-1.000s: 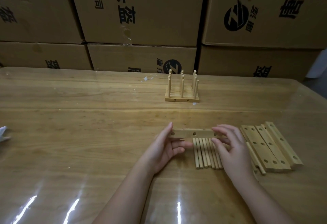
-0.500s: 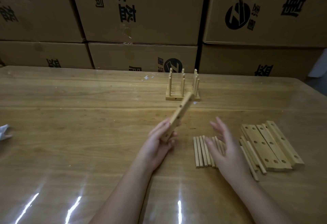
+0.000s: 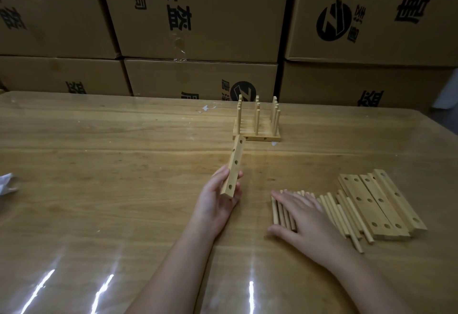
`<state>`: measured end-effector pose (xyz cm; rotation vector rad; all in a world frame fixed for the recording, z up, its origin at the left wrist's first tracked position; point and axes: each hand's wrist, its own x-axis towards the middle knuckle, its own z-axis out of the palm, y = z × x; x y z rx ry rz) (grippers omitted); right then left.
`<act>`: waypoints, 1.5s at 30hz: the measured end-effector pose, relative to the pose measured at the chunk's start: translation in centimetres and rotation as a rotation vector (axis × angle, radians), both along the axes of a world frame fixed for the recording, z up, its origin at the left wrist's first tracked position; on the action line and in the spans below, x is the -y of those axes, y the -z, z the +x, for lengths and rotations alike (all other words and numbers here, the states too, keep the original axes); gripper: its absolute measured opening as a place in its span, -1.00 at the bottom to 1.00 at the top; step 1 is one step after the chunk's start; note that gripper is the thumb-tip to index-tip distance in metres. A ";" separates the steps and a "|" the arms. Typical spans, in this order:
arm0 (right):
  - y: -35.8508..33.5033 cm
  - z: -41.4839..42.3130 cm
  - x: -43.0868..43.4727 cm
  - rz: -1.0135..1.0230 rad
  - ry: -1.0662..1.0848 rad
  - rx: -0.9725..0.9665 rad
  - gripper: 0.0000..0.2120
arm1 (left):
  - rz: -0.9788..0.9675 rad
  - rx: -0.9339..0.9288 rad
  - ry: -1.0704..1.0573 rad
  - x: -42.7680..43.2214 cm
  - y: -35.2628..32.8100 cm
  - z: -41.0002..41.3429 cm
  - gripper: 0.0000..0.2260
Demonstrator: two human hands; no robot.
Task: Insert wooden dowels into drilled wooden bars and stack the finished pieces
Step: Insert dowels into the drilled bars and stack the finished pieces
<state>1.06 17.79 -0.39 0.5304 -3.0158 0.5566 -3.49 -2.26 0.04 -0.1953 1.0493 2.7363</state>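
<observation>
While the left hand point(image 3: 216, 202) holds one drilled bar point(image 3: 235, 162) up off the counter point(image 3: 99, 169), the right hand point(image 3: 307, 219) lies palm down on a row of loose dowels point(image 3: 281, 214). The left thumb sits on the bar's left side and the fingers point(image 3: 237, 189) curl round its right side, clamped on its near end. The bar tilts up and away from the person, with three holes showing along the face turned to the right. Its far end meets the near left corner of the finished pieces point(image 3: 256, 127) in the picture; whether the two touch cannot be told.

The right hand's fingers point(image 3: 290, 198) are straight and a little apart, pressing on the dowels and gripping none, and the thumb reaches out to the left onto the counter. The dowels lie side by side, pointing away from the person. More of them fan out to the right of the hand and run up against a pile of drilled bars point(image 3: 379, 204), which lie flat with holes up, slanted, near the counter's right edge.

The finished pieces stand at the far middle of the counter, flat bars packed together with dowels upright in three rows. Behind them rise stacked cardboard boxes point(image 3: 198, 16) with black print. A crumpled white thing point(image 3: 7, 184) lies at the left edge, and a small white scrap point(image 3: 208, 108) lies near the far edge.
</observation>
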 end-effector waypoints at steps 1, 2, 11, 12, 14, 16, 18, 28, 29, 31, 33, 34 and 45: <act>-0.1 0.1 0.0 -0.043 0.015 -0.004 -0.24 | -0.029 -0.008 0.005 -0.1 0.0 0.0 -0.68; -0.1 0.1 0.0 -0.084 0.030 -0.015 -0.27 | -0.064 -0.024 0.013 -0.2 0.0 0.1 -0.68; 0.0 0.0 0.2 -0.155 0.036 -0.225 -0.86 | -0.276 -0.178 0.074 -0.9 0.1 0.2 -0.63; 0.0 0.1 0.3 -0.128 0.028 -0.226 -0.84 | -0.277 -0.178 0.072 -0.9 0.2 0.2 -0.62; 0.0 0.4 0.6 -0.056 -0.012 -0.170 -0.67 | -0.275 -0.170 0.068 -0.8 0.4 0.0 -0.65; 0.2 0.6 1.1 0.035 -0.072 -0.122 -0.55 | -0.266 -0.162 0.068 -0.8 0.6 -0.2 -0.69; 0.3 0.8 1.6 0.108 -0.123 -0.115 -0.59 | -0.263 -0.166 0.076 -0.8 0.8 -0.2 -0.71; -0.5 2.0 4.0 0.148 -0.141 -0.307 -0.81 | -0.250 -0.193 0.131 -0.4 0.8 -0.1 -0.64; -0.7 2.0 4.0 0.135 -0.125 -0.327 -0.82 | -0.243 -0.196 0.134 -0.4 0.8 -0.2 -0.62; -0.9 2.0 3.8 0.100 -0.080 -0.328 -0.77 | -0.218 -0.188 0.134 -0.3 0.8 -0.2 -0.58; -0.9 1.9 3.5 0.058 -0.031 -0.305 -0.76 | -0.188 -0.169 0.127 -0.2 0.6 -0.2 -0.55; -0.9 1.8 3.4 0.025 -0.001 -0.296 -0.79 | -0.186 -0.168 0.123 -0.2 0.5 -0.2 -0.58; -0.9 1.2 2.2 -0.228 0.086 -0.251 -0.80 | -0.056 -0.120 0.066 0.3 0.1 0.0 -0.53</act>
